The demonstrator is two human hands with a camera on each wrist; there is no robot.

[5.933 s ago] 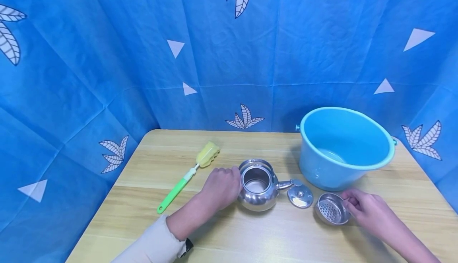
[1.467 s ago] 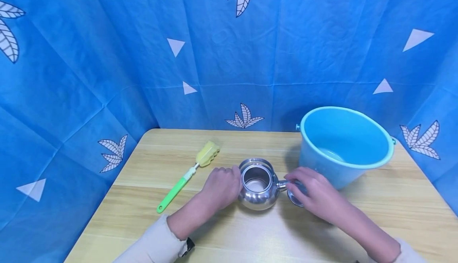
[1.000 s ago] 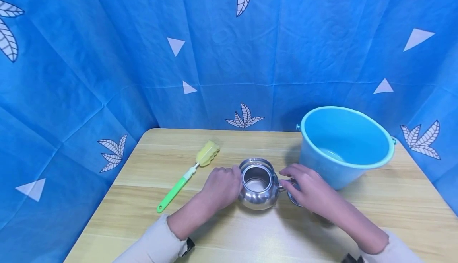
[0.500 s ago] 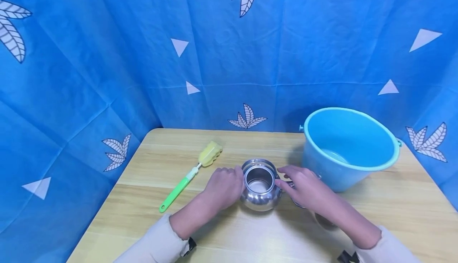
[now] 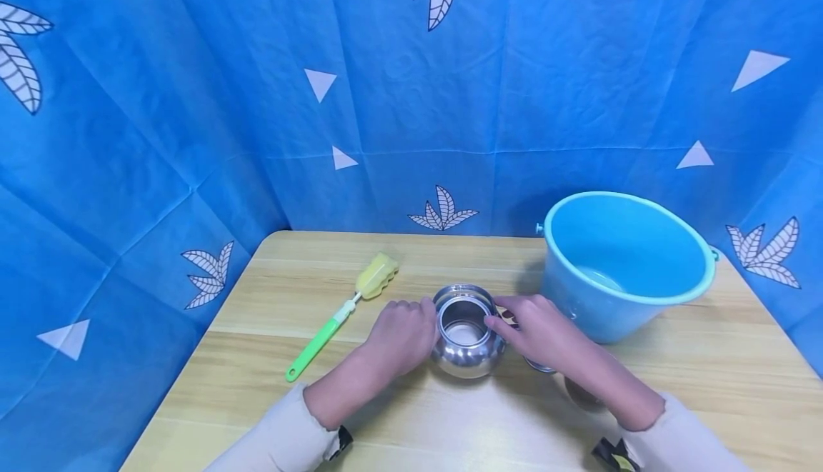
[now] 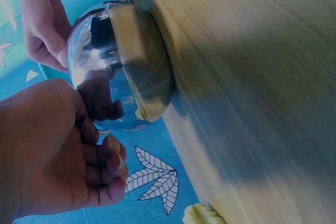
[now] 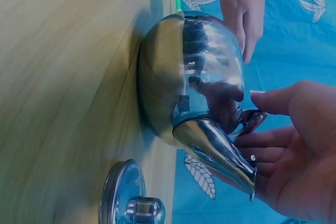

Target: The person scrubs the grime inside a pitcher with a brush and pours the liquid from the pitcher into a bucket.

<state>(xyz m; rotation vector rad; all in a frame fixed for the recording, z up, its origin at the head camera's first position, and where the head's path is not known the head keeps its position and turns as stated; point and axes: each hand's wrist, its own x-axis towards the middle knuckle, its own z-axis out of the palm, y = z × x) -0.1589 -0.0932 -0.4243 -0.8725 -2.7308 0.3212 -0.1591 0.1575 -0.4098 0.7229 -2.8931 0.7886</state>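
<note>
left hand pinching left side of metal teapot, right hand loose beside its spout, teapot upright on wooden table between hands, lid near spout, sponge brush left, blue bucket back right, leaf-print backdrop

The table fills the lower part of the frame, with the cloth behind it. The teapot stands on it below the centre, between the left hand and the right hand. Left of the left hand lies the brush. Behind the right hand, at right, stands the bucket. Before the bucket lie the lid, nearer the teapot, and, farther right, the strainer, partly behind the right forearm.
</note>
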